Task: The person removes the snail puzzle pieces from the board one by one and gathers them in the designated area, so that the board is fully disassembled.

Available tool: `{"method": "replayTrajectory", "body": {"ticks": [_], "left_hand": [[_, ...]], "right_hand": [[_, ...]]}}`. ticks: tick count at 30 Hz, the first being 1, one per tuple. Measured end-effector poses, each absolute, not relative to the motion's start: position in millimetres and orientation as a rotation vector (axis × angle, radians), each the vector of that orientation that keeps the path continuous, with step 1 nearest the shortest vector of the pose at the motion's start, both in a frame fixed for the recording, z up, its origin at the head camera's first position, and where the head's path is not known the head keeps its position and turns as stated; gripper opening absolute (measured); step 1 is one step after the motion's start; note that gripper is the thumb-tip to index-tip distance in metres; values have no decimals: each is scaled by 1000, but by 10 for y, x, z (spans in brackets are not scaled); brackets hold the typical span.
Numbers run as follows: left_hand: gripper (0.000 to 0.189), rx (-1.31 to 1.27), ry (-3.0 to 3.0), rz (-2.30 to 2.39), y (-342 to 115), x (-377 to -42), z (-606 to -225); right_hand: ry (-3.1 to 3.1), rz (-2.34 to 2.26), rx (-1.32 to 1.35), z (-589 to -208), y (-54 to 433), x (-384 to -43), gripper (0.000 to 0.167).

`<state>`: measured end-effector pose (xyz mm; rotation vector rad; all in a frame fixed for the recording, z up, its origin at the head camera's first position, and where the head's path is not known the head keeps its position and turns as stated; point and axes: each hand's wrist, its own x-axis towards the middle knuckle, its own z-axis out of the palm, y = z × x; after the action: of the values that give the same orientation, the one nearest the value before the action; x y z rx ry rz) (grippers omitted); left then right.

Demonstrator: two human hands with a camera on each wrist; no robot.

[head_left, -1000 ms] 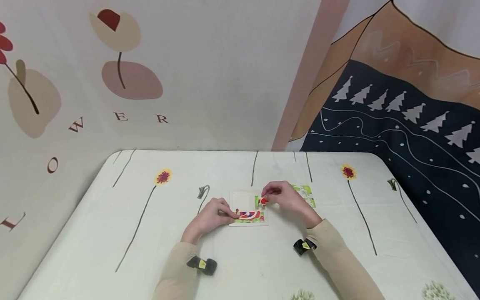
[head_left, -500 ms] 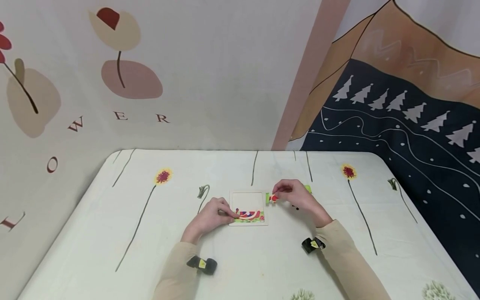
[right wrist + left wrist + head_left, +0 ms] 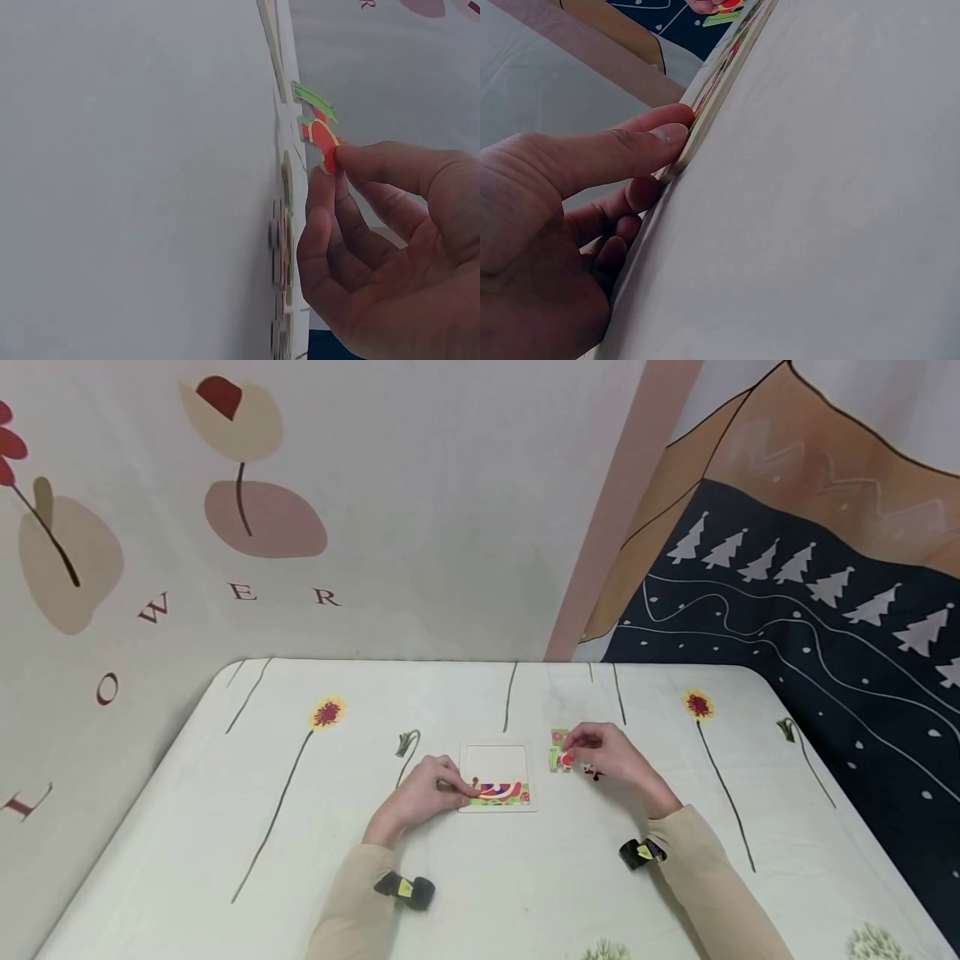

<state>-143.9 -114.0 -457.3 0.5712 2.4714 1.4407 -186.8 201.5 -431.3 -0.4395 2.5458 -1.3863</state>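
A small square puzzle tray (image 3: 533, 789) lies on the table, with joined red, purple and green pieces (image 3: 501, 791) along its lower part and bare board above. My left hand (image 3: 422, 793) holds the tray's lower left corner between thumb and fingers, as the left wrist view (image 3: 577, 195) also shows. To the right of the tray, my right hand (image 3: 607, 752) pinches a red and green puzzle piece (image 3: 322, 139) by one end, lifted off the cloth. A green piece with a pink flower (image 3: 559, 737) and a darker red piece (image 3: 592, 772) lie near that hand, partly covered.
A white cloth with printed flowers (image 3: 326, 713) covers the table. Behind it hangs a patterned fabric wall (image 3: 420, 568). In the right wrist view, several loose pieces (image 3: 281, 247) lie in a row below the right hand.
My right hand has moved right, away from the tray, carrying the red and green puzzle piece out from above it. The left hand has stayed at the tray's corner.
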Motion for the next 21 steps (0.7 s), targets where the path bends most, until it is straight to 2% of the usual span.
{"method": "replayTrajectory", "body": {"ticks": [21], "left_hand": [[12, 533, 2443, 1468, -1132, -1423, -4548]], "right_hand": [[2643, -1268, -539, -4336, 2075, -1867, 7]]}}
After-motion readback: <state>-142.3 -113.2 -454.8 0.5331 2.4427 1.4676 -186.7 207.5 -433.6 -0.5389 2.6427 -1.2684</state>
